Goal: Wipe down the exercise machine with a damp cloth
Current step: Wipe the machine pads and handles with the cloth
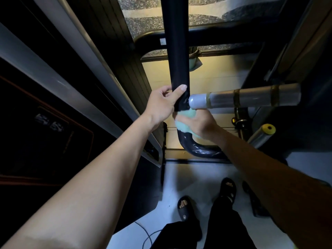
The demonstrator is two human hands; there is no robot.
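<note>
Down at six o'clock my feet in black slide sandals (185,207) stand on the pale smooth floor (179,178), with a thin dark cable (147,234) trailing beside them. Just ahead, at the middle of my view, my right hand (199,123) has its fingers curled round the damp mint-green cloth (185,121), pressing it against the black padded tube of the exercise machine (178,69) right where that tube starts to bend. Touching the same tube just above, toward twelve o'clock, my left hand (161,103) grips it, thumb laid flat across the front and fingers wrapped behind, to steady it.

Below the cloth, toward five o'clock, the curved lower section of the tube (197,150) shows glossy streaks, so I judge that part already wiped, though I can't be sure the shine is moisture. The long straight run climbing to twelve o'clock looks dull and dry, so it likely remains. At three o'clock the silver cylindrical bar with brass-coloured bands (251,97) juts out beside my right hand, and farther off a yellow-capped grey peg (264,133); neither gives any sign of wiping. I'd call the job early to midway.
</note>
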